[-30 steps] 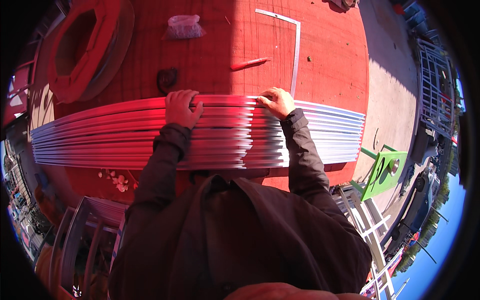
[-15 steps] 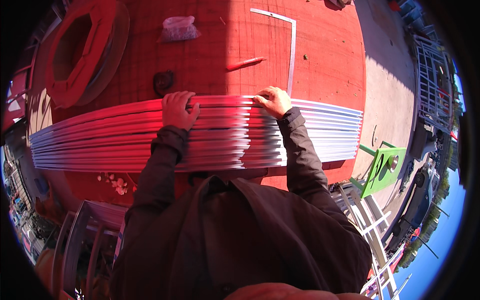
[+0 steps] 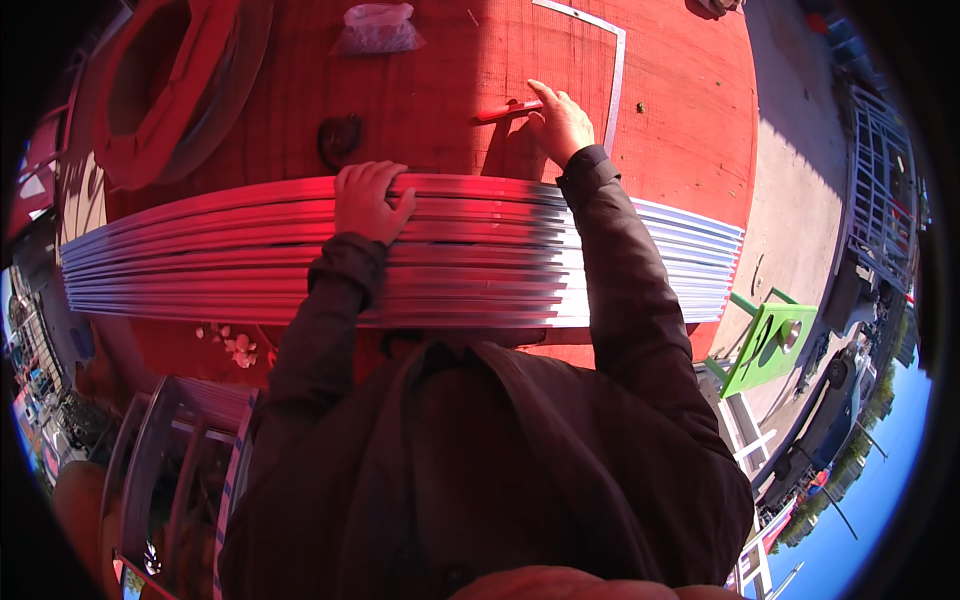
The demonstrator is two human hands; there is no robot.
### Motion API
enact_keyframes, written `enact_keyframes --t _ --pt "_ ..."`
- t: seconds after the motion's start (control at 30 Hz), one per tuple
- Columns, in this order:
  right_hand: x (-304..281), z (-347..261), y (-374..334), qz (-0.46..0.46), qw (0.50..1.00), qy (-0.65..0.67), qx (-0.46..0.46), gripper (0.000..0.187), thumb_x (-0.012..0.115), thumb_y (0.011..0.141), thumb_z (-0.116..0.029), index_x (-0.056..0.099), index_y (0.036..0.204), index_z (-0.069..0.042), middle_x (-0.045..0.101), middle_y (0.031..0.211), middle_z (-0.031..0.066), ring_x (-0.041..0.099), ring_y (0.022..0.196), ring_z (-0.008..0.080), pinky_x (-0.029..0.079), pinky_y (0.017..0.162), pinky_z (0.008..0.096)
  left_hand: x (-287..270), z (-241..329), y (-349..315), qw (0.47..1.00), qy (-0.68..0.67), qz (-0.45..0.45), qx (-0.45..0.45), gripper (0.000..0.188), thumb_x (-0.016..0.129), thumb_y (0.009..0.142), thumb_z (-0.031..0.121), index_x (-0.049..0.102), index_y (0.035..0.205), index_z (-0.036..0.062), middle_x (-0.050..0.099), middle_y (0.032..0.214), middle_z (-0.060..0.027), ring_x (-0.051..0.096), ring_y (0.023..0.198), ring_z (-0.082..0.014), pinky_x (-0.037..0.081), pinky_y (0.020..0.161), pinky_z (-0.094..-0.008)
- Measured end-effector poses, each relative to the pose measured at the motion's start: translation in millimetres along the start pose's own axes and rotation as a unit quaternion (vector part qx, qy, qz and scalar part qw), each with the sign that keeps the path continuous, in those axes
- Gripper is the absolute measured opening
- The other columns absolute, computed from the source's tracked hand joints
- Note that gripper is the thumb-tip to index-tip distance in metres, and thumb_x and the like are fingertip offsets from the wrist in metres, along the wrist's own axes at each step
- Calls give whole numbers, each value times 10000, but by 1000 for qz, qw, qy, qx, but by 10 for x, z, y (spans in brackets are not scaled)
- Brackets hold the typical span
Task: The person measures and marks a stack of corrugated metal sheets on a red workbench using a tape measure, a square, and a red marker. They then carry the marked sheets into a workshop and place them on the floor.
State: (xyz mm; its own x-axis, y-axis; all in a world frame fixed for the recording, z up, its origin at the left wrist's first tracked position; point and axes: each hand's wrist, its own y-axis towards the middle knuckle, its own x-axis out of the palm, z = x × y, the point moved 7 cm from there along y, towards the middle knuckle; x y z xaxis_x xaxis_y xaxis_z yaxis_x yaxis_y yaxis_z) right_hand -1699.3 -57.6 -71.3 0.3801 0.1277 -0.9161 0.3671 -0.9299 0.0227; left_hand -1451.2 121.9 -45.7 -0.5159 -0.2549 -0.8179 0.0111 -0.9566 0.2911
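Note:
A row of long pale metal bars [image 3: 470, 235] lies side by side across the red table. My left hand [image 3: 370, 203] rests at their far edge, fingers curled over the outermost bars and thumb on top. Beyond the bars, my right hand [image 3: 563, 125] is at the right end of a slim red pen [image 3: 497, 113] lying on the table. Its index finger and thumb are apart on either side of that end; whether they touch it I cannot tell. An L-shaped metal square [image 3: 617, 85] lies just right of this hand.
A clear plastic bag [image 3: 378, 30] of small pieces and a dark coiled object [image 3: 338, 140] lie on the red table [image 3: 690, 110]. At far left stands a large red ring-shaped piece [image 3: 190, 70]. A green stand [image 3: 765, 350] is at the right, with a metal rack [image 3: 180, 470] lower left.
My right hand has left the bars and moved away from me to the pen. The bars' uneven right ends now line up more closely. My left hand stays on the far edge.

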Motion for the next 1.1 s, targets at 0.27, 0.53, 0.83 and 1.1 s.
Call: enact_keyframes --t 0.27,0.53,0.83,1.1 --pt "56 -98 82 18 995 -77 -54 174 633 861 -212 707 1009 -160 659 927 105 658 851 315 528 762 420 -3 -4 1 1000 3 -2 -4 324 706 743 233 646 1035 106 646 1040 -50 564 1030 -254 371 974 -418" --pt "-195 -83 -370 90 942 309 90 156 620 887 -152 594 976 -27 659 774 86 661 717 205 514 662 336 9 -6 0 1000 2 2 0 319 705 744 233 645 1031 107 647 1039 -46 565 1031 -249 370 974 -410" --pt "-132 -207 -1080 73 792 584 162 139 602 885 -60 502 944 16 626 861 90 604 747 114 502 669 257 10 15 4 1000 18 -19 -1 328 696 778 275 644 1062 119 646 1056 -42 560 1050 -246 352 988 -412" --pt "-59 -331 -1224 49 815 566 114 251 577 925 -85 618 1150 19 674 998 89 631 905 136 512 831 282 127 -108 148 996 53 -69 -3 352 629 863 393 653 1095 129 644 1078 -39 550 1070 -242 342 990 -414"
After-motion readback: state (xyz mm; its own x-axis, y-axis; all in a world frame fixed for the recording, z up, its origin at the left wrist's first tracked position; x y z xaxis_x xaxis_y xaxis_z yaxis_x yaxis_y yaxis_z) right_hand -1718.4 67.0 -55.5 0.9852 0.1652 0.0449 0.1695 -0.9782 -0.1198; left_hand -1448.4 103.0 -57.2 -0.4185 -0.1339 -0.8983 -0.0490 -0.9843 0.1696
